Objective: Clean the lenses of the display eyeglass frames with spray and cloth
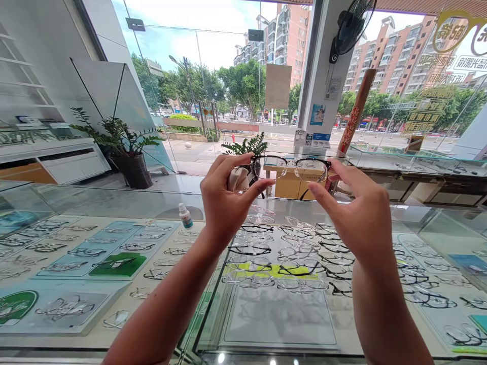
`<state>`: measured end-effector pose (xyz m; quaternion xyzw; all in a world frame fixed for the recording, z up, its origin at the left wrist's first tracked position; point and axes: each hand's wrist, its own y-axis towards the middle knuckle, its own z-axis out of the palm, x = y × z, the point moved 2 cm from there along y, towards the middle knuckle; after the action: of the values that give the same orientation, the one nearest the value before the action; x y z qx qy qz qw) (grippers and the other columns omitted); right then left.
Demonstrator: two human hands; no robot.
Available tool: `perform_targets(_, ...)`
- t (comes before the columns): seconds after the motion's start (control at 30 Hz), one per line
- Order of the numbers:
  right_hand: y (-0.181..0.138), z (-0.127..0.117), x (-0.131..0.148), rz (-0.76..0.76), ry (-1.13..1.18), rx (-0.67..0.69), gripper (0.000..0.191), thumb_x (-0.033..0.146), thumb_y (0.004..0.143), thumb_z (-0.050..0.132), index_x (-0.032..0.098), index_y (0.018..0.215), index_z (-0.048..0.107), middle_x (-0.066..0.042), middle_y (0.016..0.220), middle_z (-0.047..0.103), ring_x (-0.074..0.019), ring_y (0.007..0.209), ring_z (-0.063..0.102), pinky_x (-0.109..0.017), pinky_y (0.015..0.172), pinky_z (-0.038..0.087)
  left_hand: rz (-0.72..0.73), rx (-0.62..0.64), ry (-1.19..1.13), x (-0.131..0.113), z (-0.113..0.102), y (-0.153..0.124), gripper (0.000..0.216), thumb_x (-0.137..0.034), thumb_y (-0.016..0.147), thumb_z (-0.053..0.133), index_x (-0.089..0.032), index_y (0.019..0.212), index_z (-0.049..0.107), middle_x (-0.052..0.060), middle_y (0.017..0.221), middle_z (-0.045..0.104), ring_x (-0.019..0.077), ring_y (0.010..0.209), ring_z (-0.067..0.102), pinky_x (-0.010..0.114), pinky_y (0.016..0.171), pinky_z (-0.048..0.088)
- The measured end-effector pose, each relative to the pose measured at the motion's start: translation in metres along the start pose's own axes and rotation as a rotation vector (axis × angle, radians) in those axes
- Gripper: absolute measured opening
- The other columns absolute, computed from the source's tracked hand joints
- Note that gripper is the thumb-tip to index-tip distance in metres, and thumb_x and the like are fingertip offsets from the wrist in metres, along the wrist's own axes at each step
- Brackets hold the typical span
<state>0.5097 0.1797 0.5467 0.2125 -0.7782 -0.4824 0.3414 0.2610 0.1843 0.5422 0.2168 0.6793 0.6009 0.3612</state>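
A pair of eyeglasses [291, 163] with dark upper rims is held up level above the glass counter, its lenses facing me. My left hand [230, 190] pinches the left end of the frame between thumb and index finger. Tucked in the curled fingers of that same hand is a pale, crumpled cloth [238, 180]. On the other side, my right hand [357, 203] grips the right end of the eyeglasses near the hinge, its thumb below. Part of a dark temple arm shows beneath the right lens.
Below my forearms, a glass display case [279, 319] holds many eyeglass frames in rows. A small white spray bottle [185, 216] stands on the counter left of my arm. Potted plants [133, 165] and a cardboard box [287, 185] are beyond the counter, before large windows.
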Motion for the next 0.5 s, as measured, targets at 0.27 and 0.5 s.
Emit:
perform_targets(0.27,0.0010,-0.0008,0.0022,-0.011,0.000,-0.004,0.054,0.055,0.096,0.078,0.022,0.138,0.079,-0.015,0.125,0.084,-0.0377,0.117,0.078,-0.062,0.106,0.061,-0.009,0.004,-0.009,0.0004,0.0008,-0.0001,0.045,-0.052,0.082,0.097,-0.028,0.117,0.081,0.005,0.108,0.077,0.0223,0.099,0.074,0.038,0.085,0.063)
perform_targets(0.5,0.0011,0.0002,0.0010,0.002,0.008,0.000,0.055,0.053,0.095,0.078,0.021,0.140,0.078,-0.016,0.127,0.083,-0.0380,0.118,0.078,-0.063,0.107,0.061,-0.022,0.006,-0.003,0.0027,0.0018,-0.0003,0.046,-0.054,0.083,0.096,-0.029,0.118,0.081,0.006,0.110,0.079,0.0237,0.102,0.075,0.040,0.086,0.064)
